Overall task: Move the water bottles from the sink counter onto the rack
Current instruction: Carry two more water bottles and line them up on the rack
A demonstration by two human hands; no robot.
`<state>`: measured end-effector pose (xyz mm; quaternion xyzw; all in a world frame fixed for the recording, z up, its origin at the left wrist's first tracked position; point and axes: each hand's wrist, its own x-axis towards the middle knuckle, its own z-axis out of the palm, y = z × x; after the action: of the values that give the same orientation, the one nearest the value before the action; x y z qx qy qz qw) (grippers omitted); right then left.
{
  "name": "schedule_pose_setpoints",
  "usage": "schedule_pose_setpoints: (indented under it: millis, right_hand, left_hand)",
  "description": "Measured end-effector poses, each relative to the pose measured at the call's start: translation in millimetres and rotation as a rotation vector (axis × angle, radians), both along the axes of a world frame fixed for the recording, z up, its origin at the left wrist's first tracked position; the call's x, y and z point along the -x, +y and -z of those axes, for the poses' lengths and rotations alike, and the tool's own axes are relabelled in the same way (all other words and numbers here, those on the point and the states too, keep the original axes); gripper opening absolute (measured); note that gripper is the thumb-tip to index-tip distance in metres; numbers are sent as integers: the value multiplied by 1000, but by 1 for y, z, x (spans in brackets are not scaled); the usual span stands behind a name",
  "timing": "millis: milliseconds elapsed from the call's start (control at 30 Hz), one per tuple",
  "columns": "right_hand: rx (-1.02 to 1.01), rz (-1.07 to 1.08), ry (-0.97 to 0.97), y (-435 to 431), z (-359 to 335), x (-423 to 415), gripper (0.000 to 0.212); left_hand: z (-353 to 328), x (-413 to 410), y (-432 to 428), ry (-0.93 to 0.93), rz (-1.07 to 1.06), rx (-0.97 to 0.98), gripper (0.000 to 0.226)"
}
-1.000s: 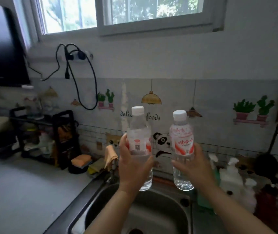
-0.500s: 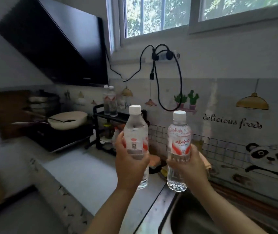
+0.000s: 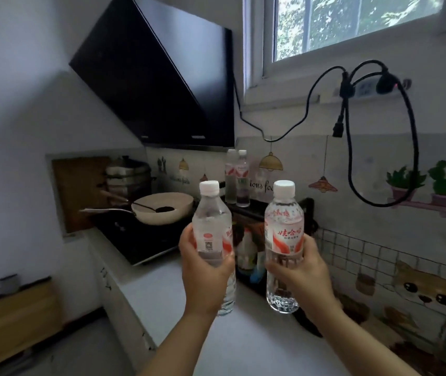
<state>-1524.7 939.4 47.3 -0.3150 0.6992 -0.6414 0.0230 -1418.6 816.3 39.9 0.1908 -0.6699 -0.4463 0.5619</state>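
a pale surface [image 3: 189, 291] runs under a dark range hood [image 3: 162, 85] toward a pan [image 3: 162, 210]. since a second ago the view has swung from the sink to the black rack [image 3: 307, 213], which already holds two bottles [image 3: 236, 177]. the left hand [image 3: 205, 278] grips one water bottle [image 3: 211, 232], the right hand [image 3: 301, 272] another [image 3: 284, 229], both upright and near the rack.

Right-hand bottle [image 3: 284, 248], centre of frame: red-and-white label, red Chinese characters "娃哈哈"; smaller line beneath too small to read.

Left-hand bottle [image 3: 212, 237], centre-left: label turned, red oval logo above QR-type code square; lettering unreadable.

Wall sticker [image 3: 262, 185], behind bottles, mid-frame: dark script, visible part "ious foo", rest hidden by right-hand bottle's cap.

Second wall sticker [image 3: 179, 180], left of that: similar script, blurred, unreadable.

Two bottles on rack [image 3: 236, 177], mid-frame: red-and-white labels, text unreadable.
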Motion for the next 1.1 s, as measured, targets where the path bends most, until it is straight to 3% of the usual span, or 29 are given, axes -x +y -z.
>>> schedule_pose_setpoints:
  millis: [267,467,833,1100]
  right_hand:
    - [38,29,17,-99,-25,70,72]
    - [11,102,38,-146,-33,110,72]
    - [5,436,53,-239,-46,185,69]
    - [44,616,25,-260,-52,224,66]
  left_hand:
    - [-18,67,-96,-2,37,-28,78]
    - [-27,122,-147,31,180,-35,80]
    - [-46,248,-261,19,588,50,80]
    - [-52,320,-285,-9,759,52,86]
